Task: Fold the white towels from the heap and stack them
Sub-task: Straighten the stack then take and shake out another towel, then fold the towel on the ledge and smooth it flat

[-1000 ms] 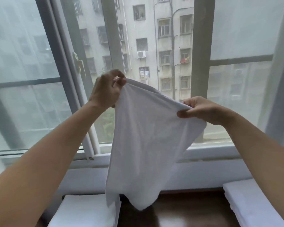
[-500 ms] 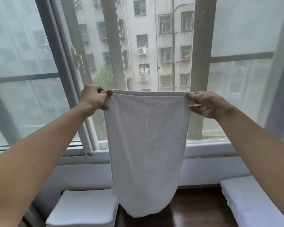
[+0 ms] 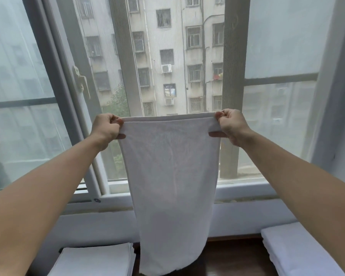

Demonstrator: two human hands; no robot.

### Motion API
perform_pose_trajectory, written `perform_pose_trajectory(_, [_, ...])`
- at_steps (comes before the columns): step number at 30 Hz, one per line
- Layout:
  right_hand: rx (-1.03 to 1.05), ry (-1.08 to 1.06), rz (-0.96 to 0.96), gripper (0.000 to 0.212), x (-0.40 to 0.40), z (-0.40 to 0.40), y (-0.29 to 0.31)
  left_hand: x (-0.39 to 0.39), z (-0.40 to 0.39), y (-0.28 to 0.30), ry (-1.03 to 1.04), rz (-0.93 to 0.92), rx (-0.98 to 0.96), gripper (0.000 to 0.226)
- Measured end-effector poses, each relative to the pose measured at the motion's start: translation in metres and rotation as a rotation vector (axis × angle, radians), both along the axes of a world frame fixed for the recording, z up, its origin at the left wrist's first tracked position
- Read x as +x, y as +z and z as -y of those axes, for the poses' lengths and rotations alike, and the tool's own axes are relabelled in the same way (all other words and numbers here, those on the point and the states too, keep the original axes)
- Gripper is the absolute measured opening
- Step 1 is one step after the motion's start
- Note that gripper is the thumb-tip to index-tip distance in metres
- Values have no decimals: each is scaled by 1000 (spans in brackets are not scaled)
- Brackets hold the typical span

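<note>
Head view: two hands hold one white towel up before the window.

The left hand (image 3: 106, 129) and right hand (image 3: 230, 126) each pinch a top corner of the towel (image 3: 171, 176), fingers curled round its doubled upper edge, which is pulled taut and level. The thin, soft cloth hangs in a long panel with a rounded lower end. Two stacks of folded white towels lie below: one at left (image 3: 94, 259), one at right (image 3: 299, 253), on a dark wooden surface (image 3: 227, 261).
</note>
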State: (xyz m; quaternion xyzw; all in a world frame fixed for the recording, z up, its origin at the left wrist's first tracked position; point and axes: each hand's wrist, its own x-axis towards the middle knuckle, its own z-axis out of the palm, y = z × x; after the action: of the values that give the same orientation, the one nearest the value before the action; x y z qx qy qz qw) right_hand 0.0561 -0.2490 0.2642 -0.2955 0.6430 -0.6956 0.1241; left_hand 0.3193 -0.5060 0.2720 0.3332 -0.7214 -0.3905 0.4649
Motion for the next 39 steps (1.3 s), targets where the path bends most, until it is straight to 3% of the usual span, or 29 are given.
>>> perform_pose_trajectory(5, [-81, 37, -124, 21, -3, -4, 36, 2, -2, 31, 41, -163, -35, 20])
perform_pose_trajectory(9, [-81, 93, -246, 13, -2, -19, 51, 17, -14, 45, 14, -187, -58, 19])
perform_pose_trajectory(13, [-98, 88, -259, 18, 10, -45, 37, 41, -43, 28, -62, -150, -86, 20])
perform_pose_trajectory(19, [42, 115, -159, 20, 38, -90, -31, 88, -91, -34, -176, -23, -28, 15])
perform_pose_trajectory(26, [245, 123, -104, 26, 78, -138, -124, 123, -143, -125, -162, 184, 93, 16])
perform_pose_trajectory(33, [377, 144, -27, 24, 96, -170, -199, 140, -174, -201, -165, 350, 63, 13])
perform_pose_trajectory(39, [460, 165, 45, 28, 94, -165, -252, 131, -175, -250, -172, 463, 149, 11])
